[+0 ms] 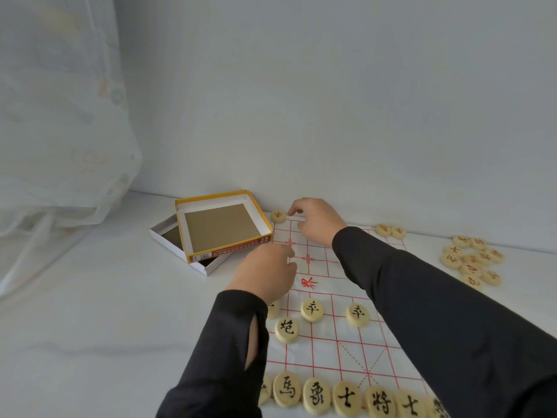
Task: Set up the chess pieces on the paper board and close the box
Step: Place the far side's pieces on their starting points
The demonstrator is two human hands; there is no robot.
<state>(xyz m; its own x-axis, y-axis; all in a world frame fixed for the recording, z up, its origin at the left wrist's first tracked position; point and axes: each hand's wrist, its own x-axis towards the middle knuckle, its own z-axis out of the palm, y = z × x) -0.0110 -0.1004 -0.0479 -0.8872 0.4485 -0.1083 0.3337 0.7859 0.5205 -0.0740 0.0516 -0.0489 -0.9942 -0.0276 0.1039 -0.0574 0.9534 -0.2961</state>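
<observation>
Black pieces (313, 310) line paper board (333, 334); yellow box (232, 248) lies open.
</observation>
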